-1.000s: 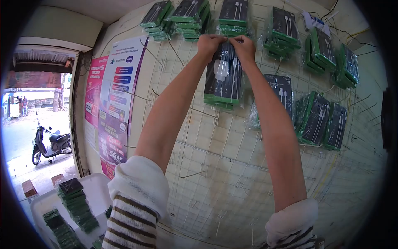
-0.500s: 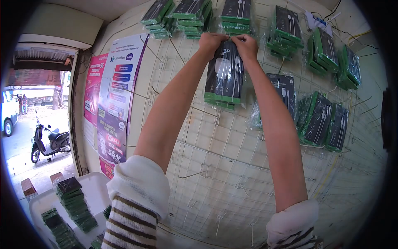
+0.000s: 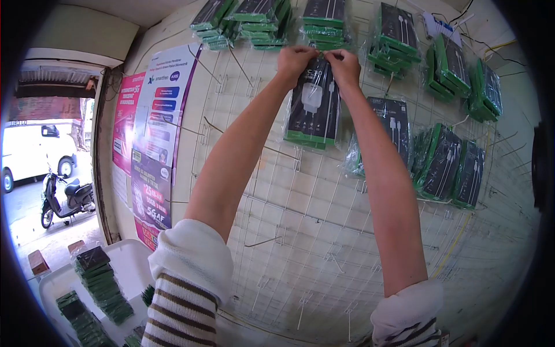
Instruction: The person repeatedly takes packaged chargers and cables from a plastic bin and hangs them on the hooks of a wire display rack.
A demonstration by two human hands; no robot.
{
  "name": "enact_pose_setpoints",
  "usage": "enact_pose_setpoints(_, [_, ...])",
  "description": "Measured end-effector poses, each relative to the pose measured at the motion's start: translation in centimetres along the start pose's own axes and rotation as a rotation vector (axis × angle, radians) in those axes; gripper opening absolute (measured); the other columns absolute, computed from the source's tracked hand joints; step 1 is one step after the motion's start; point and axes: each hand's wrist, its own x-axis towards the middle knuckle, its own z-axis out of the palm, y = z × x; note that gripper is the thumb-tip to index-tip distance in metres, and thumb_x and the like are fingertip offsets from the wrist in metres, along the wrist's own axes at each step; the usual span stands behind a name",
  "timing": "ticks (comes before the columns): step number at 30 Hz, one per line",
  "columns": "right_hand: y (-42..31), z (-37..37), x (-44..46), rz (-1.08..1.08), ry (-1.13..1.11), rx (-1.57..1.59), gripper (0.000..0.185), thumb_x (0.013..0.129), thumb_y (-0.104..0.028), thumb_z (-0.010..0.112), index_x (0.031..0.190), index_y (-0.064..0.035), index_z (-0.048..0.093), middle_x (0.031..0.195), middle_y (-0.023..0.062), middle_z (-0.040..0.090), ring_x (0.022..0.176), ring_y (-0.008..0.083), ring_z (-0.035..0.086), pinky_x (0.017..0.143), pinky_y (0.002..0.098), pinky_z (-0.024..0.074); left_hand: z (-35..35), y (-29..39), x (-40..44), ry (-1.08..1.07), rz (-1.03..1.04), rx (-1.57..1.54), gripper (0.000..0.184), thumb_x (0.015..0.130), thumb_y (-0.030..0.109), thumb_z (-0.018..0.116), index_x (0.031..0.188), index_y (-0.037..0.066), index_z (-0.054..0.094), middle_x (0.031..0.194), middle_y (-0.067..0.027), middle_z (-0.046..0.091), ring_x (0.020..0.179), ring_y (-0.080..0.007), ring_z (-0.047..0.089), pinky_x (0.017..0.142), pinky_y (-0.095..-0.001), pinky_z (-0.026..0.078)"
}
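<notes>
At the far left, a scooter [image 3: 68, 199] stands outside the doorway, with a white van [image 3: 40, 147] on the road behind it. Below, a white tray [image 3: 137, 263] carries a taller stack of wrapped packs [image 3: 104, 283] and another stack of packs [image 3: 80, 318] beside it; these are off the wall grid [image 3: 306, 222]. Posters [image 3: 163, 124] cover the wall by the door.

Above and to the left of my hands, two bunches of green-and-black packs [image 3: 213, 17] [image 3: 258, 22] already hang from the grid, and a third bunch [image 3: 325, 20] hangs just above my fingers. My left hand [image 3: 293, 62] and right hand [image 3: 344, 66] are raised close together, both pinching the top of a clear-wrapped charger pack [image 3: 312, 110], one on each side. It hangs upright below my fingertips, its front facing me. I cannot tell whether its top is on a hook, since my fingers cover that spot, so I judge this one unfinished.

Farther right, three more bunches [image 3: 398, 34] [image 3: 451, 63] [image 3: 485, 92] hang high, and cable packs [image 3: 390, 121] [image 3: 439, 165] [image 3: 469, 176] hang lower, partly behind my right forearm. That side looks well stocked; the tray's stacks remain unhung.
</notes>
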Motion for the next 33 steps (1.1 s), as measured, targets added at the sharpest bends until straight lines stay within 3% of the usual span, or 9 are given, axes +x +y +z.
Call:
enact_pose_setpoints(10, [2.6, 1.4, -1.1, -0.054, 0.02, -0.15, 0.016, 0.067, -0.016, 0.064, 0.069, -0.0006, 0.062, 0.068, 0.0135, 0.062, 0.066, 0.0272, 0.061, 0.071, 0.0342, 0.0445, 0.6, -1.9, -1.1, 0.162, 0.044, 0.456, 0.019, 0.069, 0.022, 0.068, 0.082, 0.008, 0.068, 0.078, -0.0063, 0.065, 0.069, -0.0124, 0.06, 0.063, -0.0261, 0.046])
enact_pose_setpoints(16, [4.9, 2.4, -0.8, -0.094, 0.087, -0.207, 0.017, 0.07, -0.019, 0.061, 0.071, -0.0023, 0.061, 0.075, 0.0156, 0.06, 0.079, 0.0337, 0.053, 0.078, 0.0409, 0.0389, 1.5, -4.0, -0.6, 0.301, 0.086, 0.539, 0.024, 0.065, 0.035, 0.067, 0.081, 0.017, 0.068, 0.079, -0.0045, 0.066, 0.085, -0.0262, 0.058, 0.077, -0.0371, 0.042])
enact_pose_setpoints(18, [4.6, 2.5, -1.7, -0.109, 0.136, -0.304, 0.018, 0.071, -0.021, 0.061, 0.076, -0.0036, 0.061, 0.08, 0.0157, 0.058, 0.084, 0.0341, 0.05, 0.079, 0.042, 0.038, 0.8, -4.6, -0.2, 0.177, 0.052, 0.383, 0.026, 0.068, 0.036, 0.065, 0.082, 0.015, 0.068, 0.087, -0.0102, 0.063, 0.094, -0.0299, 0.051, 0.083, -0.0384, 0.038])
enact_pose_setpoints(20, [2.7, 2.4, -2.8, -0.155, 0.243, -0.491, 0.022, 0.073, -0.024, 0.061, 0.085, -0.0063, 0.06, 0.091, 0.016, 0.054, 0.093, 0.0351, 0.044, 0.08, 0.0443, 0.0362, 0.4, -5.6, -0.1, 0.29, 0.41, 0.523, 0.024, 0.076, 0.027, 0.061, 0.087, 0.006, 0.066, 0.084, -0.0137, 0.064, 0.08, -0.022, 0.06, 0.071, -0.0316, 0.045])
enact_pose_setpoints(21, [1.6, 2.5, -3.6, -0.214, 0.335, -0.448, 0.021, 0.074, -0.023, 0.061, 0.088, -0.0072, 0.059, 0.093, 0.015, 0.052, 0.094, 0.0349, 0.042, 0.081, 0.0442, 0.035, -0.2, -4.7, -1.2, 0.291, 0.401, 0.457, 0.025, 0.077, 0.029, 0.059, 0.091, 0.01, 0.064, 0.095, -0.0205, 0.053, 0.097, -0.0298, 0.045, 0.086, -0.0356, 0.035])
enact_pose_setpoints(24, [-1.8, 1.4, -6.1, -0.484, 0.455, -0.217, 0.017, 0.077, -0.015, 0.058, 0.091, -0.0072, 0.055, 0.092, 0.0116, 0.049, 0.094, 0.0306, 0.04, 0.082, 0.0413, 0.0323, -2.6, -1.0, -5.5, 0.353, 0.626, 0.392, 0.021, 0.08, 0.022, 0.056, 0.093, 0.006, 0.061, 0.092, -0.0177, 0.055, 0.093, -0.0292, 0.047, 0.083, -0.0329, 0.036])
enact_pose_setpoints(27, [-5.6, -0.4, -12.9, -0.533, 0.217, -0.063, 0.015, 0.077, -0.007, 0.056, 0.092, -0.0055, 0.055, 0.091, 0.0107, 0.049, 0.091, 0.0275, 0.043, 0.081, 0.0381, 0.034, -6.4, 1.1, -11.8, 0.22, 0.545, 0.262, 0.018, 0.084, 0.017, 0.052, 0.094, 0.003, 0.058, 0.091, -0.0136, 0.056, 0.089, -0.0239, 0.05, 0.079, -0.0309, 0.038])
enact_pose_setpoints(29, [-6.0, -0.9, -18.3, -0.404, 0.021, 0.078, 0.016, 0.076, -0.002, 0.055, 0.093, -0.0034, 0.055, 0.091, 0.0103, 0.049, 0.087, 0.0258, 0.047, 0.075, 0.0359, 0.0381, -8.3, 3.0, -18.2, 0.148, 0.255, 0.283, 0.024, 0.088, 0.017, 0.047, 0.101, -0.001, 0.056, 0.097, -0.0062, 0.058, 0.098, -0.0126, 0.048, 0.087, -0.0252, 0.034])
enact_pose_setpoints(33, [-2.5, 1.0, -24.4, -0.324, -0.239, -0.005, 0.021, 0.076, 0.0, 0.054, 0.097, -0.0019, 0.053, 0.095, 0.0112, 0.05, 0.087, 0.0264, 0.051, 0.072, 0.0348, 0.0445, -11.1, -0.9, -24.5, 0.12, -0.019, 0.265, 0.029, 0.087, 0.016, 0.047, 0.11, -0.001, 0.049, 0.107, -0.0082, 0.053, 0.102, -0.0142, 0.047, 0.089, -0.0264, 0.035])
